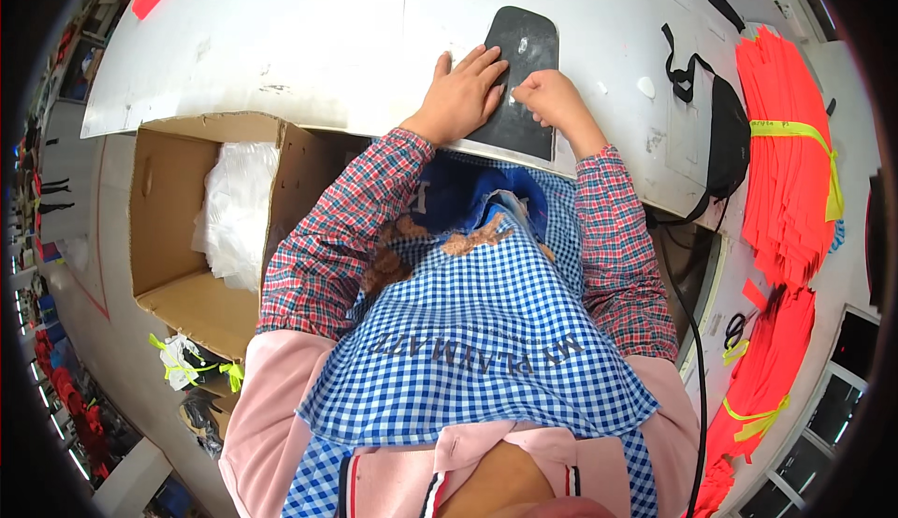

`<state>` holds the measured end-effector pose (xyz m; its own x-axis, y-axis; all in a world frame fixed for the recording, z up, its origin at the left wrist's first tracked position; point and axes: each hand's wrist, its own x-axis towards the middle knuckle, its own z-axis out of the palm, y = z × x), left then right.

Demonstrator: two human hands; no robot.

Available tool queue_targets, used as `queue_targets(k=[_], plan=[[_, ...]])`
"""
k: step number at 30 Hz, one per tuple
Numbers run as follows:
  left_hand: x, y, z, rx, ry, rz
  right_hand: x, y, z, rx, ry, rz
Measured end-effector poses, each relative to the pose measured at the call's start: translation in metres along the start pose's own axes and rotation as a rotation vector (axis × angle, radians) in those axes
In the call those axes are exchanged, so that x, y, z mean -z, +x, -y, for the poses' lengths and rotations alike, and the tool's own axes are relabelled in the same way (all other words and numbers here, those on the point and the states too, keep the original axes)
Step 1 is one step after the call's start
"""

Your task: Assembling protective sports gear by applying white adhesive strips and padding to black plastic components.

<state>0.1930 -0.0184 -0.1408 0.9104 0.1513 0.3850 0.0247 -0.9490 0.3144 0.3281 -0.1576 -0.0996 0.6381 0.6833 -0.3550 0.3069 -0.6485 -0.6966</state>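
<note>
A flat black panel (524, 55) with a rounded far end lies on the white table, close to the near edge. My left hand (460, 95) lies on the panel's left edge with its fingers spread, pointing away from me. Curled in a pinch over the panel's right part, my right hand (554, 103) has its fingertips close to a small whitish spot on the black surface. What those fingers hold, if anything, is too small to make out. Another pale mark shows near the panel's far end.
Left of me stands an open cardboard box (208, 125) with white translucent plastic (241, 209) inside. A black strapped bag (727, 134) lies on the table's right side. Farther right are stacks of orange-red fabric pieces (786, 181) tied with yellow strips, and dark-handled scissors (735, 330).
</note>
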Motion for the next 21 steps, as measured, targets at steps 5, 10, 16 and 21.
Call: queue_targets(k=[5,10,16,21], plan=[[0.003,0.001,-0.006,0.026,-0.013,0.050,0.011,0.032,-0.008,0.025,0.283,-0.258],[0.006,-0.001,-0.008,0.027,-0.008,0.067,0.013,0.058,-0.001,0.004,0.250,-0.370],[0.007,-0.001,-0.006,0.029,0.005,0.059,0.014,0.071,0.000,0.043,-0.004,-0.357],[0.006,0.000,-0.008,0.027,0.007,0.067,0.024,0.078,0.001,-0.047,-0.027,-0.188]])
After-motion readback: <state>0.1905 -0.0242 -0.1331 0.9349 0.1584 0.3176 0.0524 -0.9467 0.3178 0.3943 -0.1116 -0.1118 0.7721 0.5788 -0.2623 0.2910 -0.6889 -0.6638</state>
